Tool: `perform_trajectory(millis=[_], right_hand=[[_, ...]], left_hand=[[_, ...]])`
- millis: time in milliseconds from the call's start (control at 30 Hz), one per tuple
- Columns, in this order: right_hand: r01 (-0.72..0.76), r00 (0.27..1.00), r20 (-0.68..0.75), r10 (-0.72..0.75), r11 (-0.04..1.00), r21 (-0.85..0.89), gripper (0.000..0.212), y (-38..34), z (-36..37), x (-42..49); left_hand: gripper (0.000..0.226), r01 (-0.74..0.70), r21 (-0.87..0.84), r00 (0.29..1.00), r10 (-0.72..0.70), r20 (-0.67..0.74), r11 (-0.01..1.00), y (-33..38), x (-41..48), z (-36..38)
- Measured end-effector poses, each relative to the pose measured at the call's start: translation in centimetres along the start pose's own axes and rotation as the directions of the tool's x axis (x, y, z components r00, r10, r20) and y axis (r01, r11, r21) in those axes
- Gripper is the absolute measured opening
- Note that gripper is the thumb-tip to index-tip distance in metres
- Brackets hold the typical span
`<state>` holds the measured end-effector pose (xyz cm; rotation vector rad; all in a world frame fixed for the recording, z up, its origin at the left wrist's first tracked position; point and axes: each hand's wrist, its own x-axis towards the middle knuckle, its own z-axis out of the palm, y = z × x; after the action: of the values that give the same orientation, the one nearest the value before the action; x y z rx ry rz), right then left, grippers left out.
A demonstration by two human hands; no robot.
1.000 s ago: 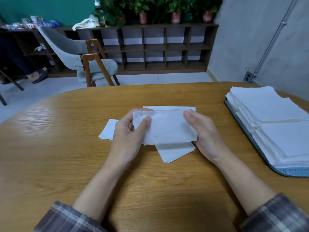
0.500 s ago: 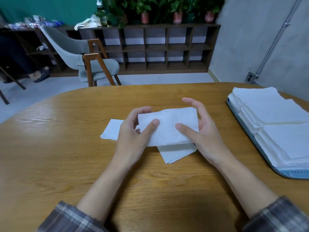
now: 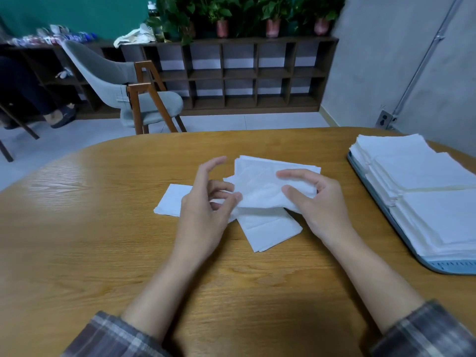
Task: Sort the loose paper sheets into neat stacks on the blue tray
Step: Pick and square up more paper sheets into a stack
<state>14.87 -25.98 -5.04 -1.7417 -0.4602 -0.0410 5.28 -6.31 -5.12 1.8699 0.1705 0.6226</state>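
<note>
White and creased, the held sheet (image 3: 265, 181) is pinched by thumb and fingers of the right hand (image 3: 322, 202), centre frame, over loose sheets (image 3: 270, 230) on the wooden table (image 3: 103, 240). Left hand (image 3: 203, 210) loosely spread, thumb tip at its edge. Neat stacks (image 3: 425, 176) fill the blue tray (image 3: 443, 266), right edge.

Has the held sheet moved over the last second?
Yes: the held sheet has shifted right, toward the blue tray, judged against the flat sheet lying left of it on the table.
</note>
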Motion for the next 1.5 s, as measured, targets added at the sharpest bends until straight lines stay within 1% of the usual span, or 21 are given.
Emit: perform_trajectory(millis=[67,133,200,300,433,600,700,767,833,900,967,1000,1100,1133,1167,1233,1300,1333,1367,1433,1500], right_hand=[[-0.006,0.996,-0.086,0.002,0.999,-0.045,0.031,0.3,-0.4,0.4],[-0.014,0.991,-0.133,0.006,0.998,-0.058,0.032,0.6,-0.8,0.6],[-0.015,0.988,-0.154,0.003,0.997,-0.074,0.032,0.8,-0.9,0.7],[-0.014,0.987,-0.161,0.0,0.996,-0.088,0.031,0.8,-0.8,0.7],[-0.005,0.989,-0.15,-0.01,0.995,-0.104,0.031,0.9,-0.8,0.7],[0.012,0.991,-0.13,-0.028,0.993,-0.12,0.031,0.8,-0.7,0.7],[0.013,0.995,-0.099,-0.027,0.989,-0.148,0.035,0.8,-0.6,0.7],[0.021,0.997,-0.069,-0.032,0.987,-0.157,0.038,0.7,-0.6,0.5],[0.074,0.997,-0.025,-0.078,0.987,-0.143,0.034,0.2,-0.5,0.4],[0.128,0.99,0.071,-0.12,0.985,-0.114,0.025,-0.1,-0.5,0.2],[0.174,0.973,0.181,-0.147,0.974,-0.143,0.031,-0.4,-0.3,-0.3],[0.188,0.966,0.206,-0.154,0.969,-0.161,0.031,-0.5,0.0,-0.6],[0.208,0.968,0.177,-0.18,0.966,-0.154,0.011,-0.2,0.8,-1.0],[0.189,0.973,0.156,-0.169,0.974,-0.125,0.006,-0.2,0.9,-0.9],[0.151,0.98,0.14,-0.138,0.985,-0.086,0.003,-0.2,0.8,-0.8],[0.062,0.993,0.101,-0.063,0.998,0.012,0.003,-0.3,0.4,-0.4],[-0.024,0.998,0.066,0.017,0.994,0.104,0.003,-0.4,0.0,-0.1],[-0.059,0.997,0.057,0.052,0.989,0.137,0.002,-0.4,-0.1,0.0],[-0.083,0.996,0.053,0.076,0.985,0.153,0.003,-0.4,-0.2,0.1],[-0.118,0.992,0.074,0.107,0.979,0.165,0.006,-0.4,-0.2,0.0],[-0.15,0.981,0.149,0.123,0.97,0.191,0.009,-0.5,-0.2,-0.1]], left_hand=[[0.051,-0.088,0.189,0.994,0.072,0.088,0.978,-0.8,0.0,0.0],[0.045,-0.163,0.354,0.969,0.082,0.233,0.921,-1.5,-0.3,0.2],[0.043,-0.209,0.459,0.946,0.06,0.319,0.864,-2.1,-0.4,0.4],[0.041,-0.202,0.495,0.948,0.042,0.316,0.845,-2.1,-0.4,0.5],[0.041,-0.256,0.521,0.934,0.069,0.351,0.815,-2.2,-0.3,0.6],[0.011,-0.34,0.523,0.923,0.172,0.344,0.781,-2.6,-0.2,1.2],[0.008,-0.395,0.507,0.91,0.252,0.329,0.766,-2.6,-0.3,1.2],[0.006,-0.377,0.473,0.921,0.267,0.285,0.796,-2.2,-0.3,1.0],[0.007,-0.336,0.415,0.937,0.257,0.234,0.846,-1.5,-0.3,0.6],[0.011,-0.336,0.36,0.939,0.281,0.198,0.87,-1.2,-0.2,0.5],[0.012,-0.343,0.306,0.939,0.313,0.145,0.888,-1.0,-0.2,0.4],[0.01,-0.338,0.275,0.941,0.316,0.119,0.9,-0.8,-0.3,0.4],[0.005,-0.298,0.19,0.954,0.284,0.095,0.936,-0.2,-0.6,0.5],[0.004,-0.267,0.162,0.962,0.253,0.101,0.95,-0.2,-0.7,0.6],[0.011,-0.221,0.135,0.972,0.207,0.111,0.966,-0.1,-0.7,0.6],[0.028,-0.089,0.064,0.984,0.078,0.159,0.994,0.0,-0.3,0.2],[0.036,0.041,-0.059,0.982,-0.029,0.186,0.997,0.3,0.2,-0.3],[0.037,0.084,-0.12,0.983,-0.063,0.17,0.989,0.5,0.3,-0.6],[0.037,0.103,-0.158,0.987,-0.082,0.137,0.982,0.6,0.4,-0.8],[0.036,0.092,-0.164,0.994,-0.081,0.071,0.982,1.0,0.5,-1.3],[0.037,0.076,-0.138,0.996,-0.07,0.046,0.988,1.1,0.5,-1.6]])
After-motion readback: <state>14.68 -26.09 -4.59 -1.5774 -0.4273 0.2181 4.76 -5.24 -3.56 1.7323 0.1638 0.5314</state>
